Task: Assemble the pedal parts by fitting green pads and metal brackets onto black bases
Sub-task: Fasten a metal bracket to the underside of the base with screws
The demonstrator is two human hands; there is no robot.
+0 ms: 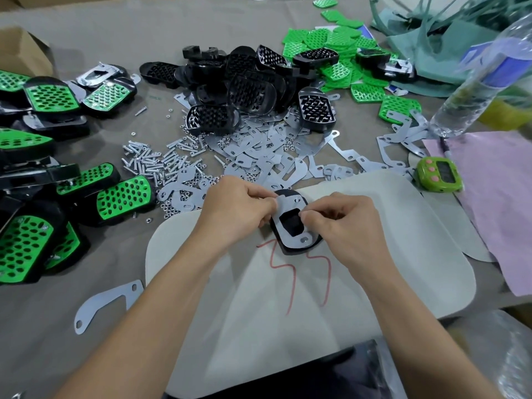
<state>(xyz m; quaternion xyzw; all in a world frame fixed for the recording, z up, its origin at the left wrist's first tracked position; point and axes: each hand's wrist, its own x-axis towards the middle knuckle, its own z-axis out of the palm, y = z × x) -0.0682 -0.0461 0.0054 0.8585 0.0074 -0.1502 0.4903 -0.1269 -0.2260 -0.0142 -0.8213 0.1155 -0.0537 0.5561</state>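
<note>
Both hands, left hand [236, 208] and right hand [342, 223], pinch flat metal bracket [290, 223] on oval black base [288, 246], fingers closed on it, near table's front edge; long axis runs near-to-far, tilted slightly left.

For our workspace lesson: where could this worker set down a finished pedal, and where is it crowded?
Free: the white mat right of the right hand, toward the green timer; also grey cloth beyond the black bases. Crowded: bracket pile, screws, finished pedals on the left.

A green timer [439, 174] sits beside pink paper [495, 197], near a clear plastic bottle [483, 79].
</note>
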